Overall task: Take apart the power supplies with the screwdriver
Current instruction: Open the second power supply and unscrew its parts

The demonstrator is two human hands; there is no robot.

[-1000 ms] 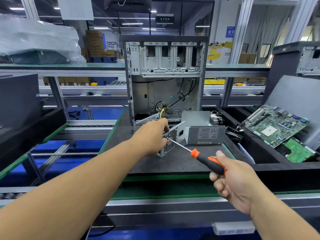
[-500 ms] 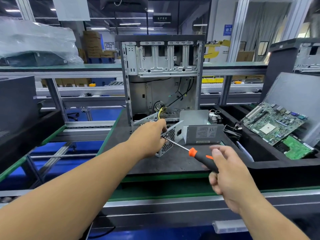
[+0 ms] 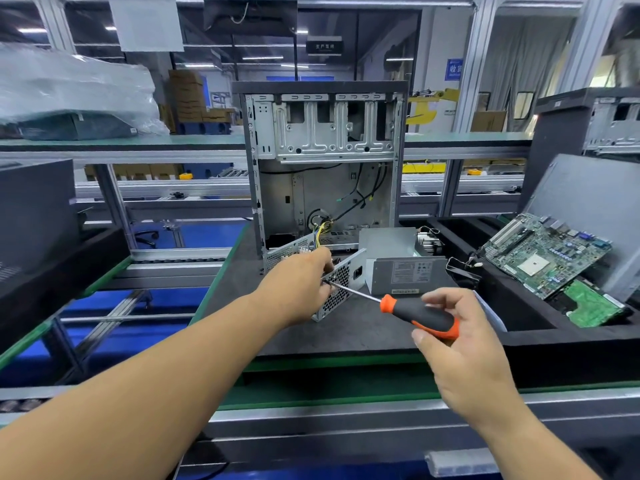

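Power supply: a metal box full of little holes, tipped up on one corner on the dark desk, right under the left hand.
Left hand: the left hand reaches out and holds the box at its top edge, with the fingers curled over it.
Screwdriver: the screwdriver has an orange and black handle and a thin shiny rod. Its tip touches the holey side of the box, just beside the left hand's fingers.
Right hand: the right hand pinches the handle between thumb and fingertips, with the other fingers loosely bent, close to the person and well apart from the box.
Second power supply: a grey box with a white label lies flat just past the screwdriver, close beside the first box.
Computer case: a tall case with its side off stands behind both hands. Wires hang inside it, and yellow ones run down toward the holey box.
Circuit boards: green boards lean in a black bin off to the right of the right hand.
Black box: a dark box sits far off to the left of the left hand.
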